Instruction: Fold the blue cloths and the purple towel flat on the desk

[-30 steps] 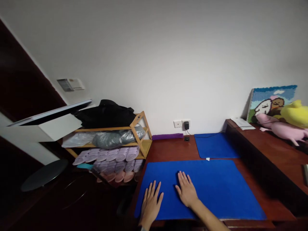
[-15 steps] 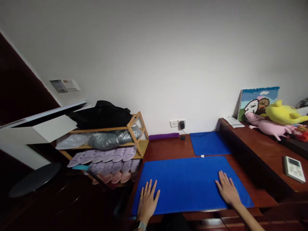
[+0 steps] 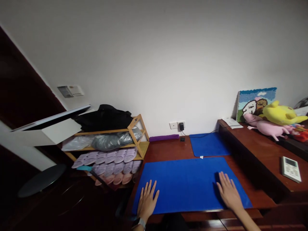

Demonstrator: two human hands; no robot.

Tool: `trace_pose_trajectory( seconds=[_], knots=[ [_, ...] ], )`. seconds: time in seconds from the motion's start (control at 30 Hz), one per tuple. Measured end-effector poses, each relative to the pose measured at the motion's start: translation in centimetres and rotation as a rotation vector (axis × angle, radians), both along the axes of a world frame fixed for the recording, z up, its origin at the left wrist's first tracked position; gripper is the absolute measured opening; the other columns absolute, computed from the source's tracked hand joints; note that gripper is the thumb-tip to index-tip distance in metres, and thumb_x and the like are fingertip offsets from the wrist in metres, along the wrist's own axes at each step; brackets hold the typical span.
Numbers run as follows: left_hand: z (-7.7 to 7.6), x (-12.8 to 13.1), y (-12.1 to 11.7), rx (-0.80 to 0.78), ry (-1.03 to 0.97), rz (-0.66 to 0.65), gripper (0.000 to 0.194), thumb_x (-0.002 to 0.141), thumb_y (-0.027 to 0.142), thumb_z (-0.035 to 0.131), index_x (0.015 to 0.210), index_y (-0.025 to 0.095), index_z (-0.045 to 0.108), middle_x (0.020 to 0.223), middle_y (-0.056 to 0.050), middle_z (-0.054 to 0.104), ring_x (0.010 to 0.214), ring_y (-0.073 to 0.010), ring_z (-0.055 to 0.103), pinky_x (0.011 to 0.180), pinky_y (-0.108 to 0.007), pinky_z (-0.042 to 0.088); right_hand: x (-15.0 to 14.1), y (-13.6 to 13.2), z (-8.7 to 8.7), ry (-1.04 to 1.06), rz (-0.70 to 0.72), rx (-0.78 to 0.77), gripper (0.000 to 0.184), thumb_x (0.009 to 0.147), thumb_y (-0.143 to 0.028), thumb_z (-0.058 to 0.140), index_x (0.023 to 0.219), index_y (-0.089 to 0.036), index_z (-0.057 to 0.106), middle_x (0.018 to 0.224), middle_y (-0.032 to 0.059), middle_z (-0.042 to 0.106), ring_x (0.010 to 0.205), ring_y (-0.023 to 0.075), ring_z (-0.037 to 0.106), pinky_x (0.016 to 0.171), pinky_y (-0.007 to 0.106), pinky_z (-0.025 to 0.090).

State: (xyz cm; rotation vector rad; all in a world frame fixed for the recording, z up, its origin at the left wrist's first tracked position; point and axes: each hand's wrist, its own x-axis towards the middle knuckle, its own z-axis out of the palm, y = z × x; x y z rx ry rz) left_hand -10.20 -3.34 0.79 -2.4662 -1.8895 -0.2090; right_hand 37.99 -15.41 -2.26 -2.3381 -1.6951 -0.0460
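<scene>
A large blue mat point(image 3: 185, 184) is spread over the front of the reddish-brown wooden table point(image 3: 166, 150). My left hand point(image 3: 147, 199) rests on the mat's front left corner, palm down with fingers spread; a watch band point(image 3: 141, 222) circles that wrist. Toward the mat's right edge is my right hand point(image 3: 228, 191), palm down, fingers stretched out, with a shadow along its left side. Neither hand holds anything. Behind the large mat lies a smaller blue mat point(image 3: 209, 146), with a small white tag point(image 3: 201, 157) between the two.
On the left, a wooden rack point(image 3: 138, 138) carries a black bag point(image 3: 106, 118) and rows of slippers point(image 3: 117, 157). To the right, a raised ledge holds plush toys point(image 3: 267, 126) and a white keypad device point(image 3: 291, 169). A purple strip point(image 3: 164, 138) and plugged-in adapter point(image 3: 181, 126) are at the wall.
The view has shifted slightly, so the rack sits a little further right in it. My right hand appears raised a little, its shadow now wider. My left hand stays in place.
</scene>
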Motion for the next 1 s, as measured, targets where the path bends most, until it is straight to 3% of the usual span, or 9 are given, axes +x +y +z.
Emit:
trace_pose_trajectory(
  seconds=[0.13,0.23,0.37,0.47,0.63,0.73,0.83,0.9,1.0],
  knots=[
    [0.1,-0.1,-0.2,-0.021,0.017,-0.006,0.059,0.104,0.053,0.032,0.159,0.032,0.031,0.167,-0.003,0.029,0.154,-0.0281,0.026,0.124,-0.055,0.024,-8.1,2.8,2.2,0.134,0.208,0.033,0.07,0.103,-0.054,0.019,0.16,-0.015,0.029,0.165,0.004,0.028,0.155,0.024,0.02,0.127,0.047,0.018],
    [0.5,-0.3,0.0,-0.002,0.001,-0.04,0.057,0.103,0.053,0.035,0.157,0.034,0.037,0.165,-0.002,0.036,0.152,-0.0279,0.032,0.123,-0.053,0.026,-12.8,6.6,4.6,0.203,0.291,-0.008,0.068,0.104,-0.052,0.019,0.161,-0.016,0.027,0.166,0.0035,0.024,0.155,0.0233,0.018,0.128,0.046,0.016],
    [1.3,-0.5,2.6,0.11,-0.041,-0.038,0.052,0.105,0.045,0.033,0.152,0.028,0.047,0.16,-0.004,0.045,0.149,-0.0248,0.039,0.122,-0.048,0.031,-17.4,12.6,7.2,0.242,0.396,-0.082,0.067,0.104,-0.05,0.019,0.161,-0.015,0.025,0.167,0.0042,0.019,0.156,0.0234,0.013,0.128,0.045,0.011],
    [1.4,-0.7,6.4,0.123,-0.028,0.001,0.052,0.105,0.041,0.034,0.15,0.022,0.051,0.159,-0.009,0.046,0.148,-0.0253,0.04,0.122,-0.047,0.032,-19.9,16.1,7.4,0.259,0.447,-0.159,0.068,0.103,-0.05,0.02,0.161,-0.015,0.025,0.167,0.0057,0.019,0.156,0.0241,0.011,0.128,0.047,0.008],
    [-0.1,-1.1,12.8,0.078,-0.018,0.031,0.054,0.103,0.042,0.037,0.153,0.022,0.047,0.162,-0.009,0.04,0.151,-0.0264,0.035,0.122,-0.048,0.029,-22.1,18.3,5.3,0.269,0.495,-0.198,0.072,0.103,-0.055,0.018,0.161,-0.014,0.021,0.168,0.0052,0.016,0.156,0.0242,0.008,0.128,0.047,0.004],
    [-1.0,-1.3,14.6,0.048,-0.028,0.042,0.057,0.103,0.048,0.036,0.155,0.024,0.044,0.164,-0.008,0.036,0.153,-0.026,0.03,0.123,-0.049,0.027,-21.4,18.4,4.5,0.279,0.498,-0.178,0.072,0.103,-0.057,0.014,0.162,-0.016,0.02,0.168,0.0037,0.016,0.156,0.0229,0.009,0.129,0.046,0.005],
    [-1.5,-1.6,14.9,0.05,-0.026,0.051,0.059,0.103,0.051,0.034,0.156,0.025,0.041,0.166,-0.008,0.033,0.154,-0.0264,0.027,0.123,-0.049,0.025,-17.9,17.8,4.1,0.263,0.428,-0.178,0.07,0.103,-0.059,0.016,0.162,-0.021,0.024,0.167,0.0021,0.021,0.156,0.0233,0.012,0.128,0.048,0.007],
    [-1.6,-1.6,14.7,0.052,-0.02,0.047,0.06,0.103,0.051,0.033,0.156,0.025,0.04,0.166,-0.007,0.032,0.154,-0.0266,0.027,0.124,-0.05,0.024,-13.4,16.7,3.4,0.242,0.353,-0.167,0.068,0.103,-0.059,0.018,0.161,-0.024,0.027,0.166,0.0007,0.024,0.156,0.0238,0.014,0.128,0.05,0.008],
    [-1.5,-1.5,14.5,0.035,0.004,0.051,0.061,0.102,0.051,0.032,0.157,0.025,0.039,0.166,-0.007,0.03,0.154,-0.0265,0.026,0.124,-0.05,0.023,-3.9,14.4,1.4,0.2,0.276,-0.139,0.068,0.102,-0.058,0.019,0.16,-0.024,0.032,0.166,0.0005,0.025,0.155,0.0223,0.017,0.128,0.049,0.012]
  ],
)
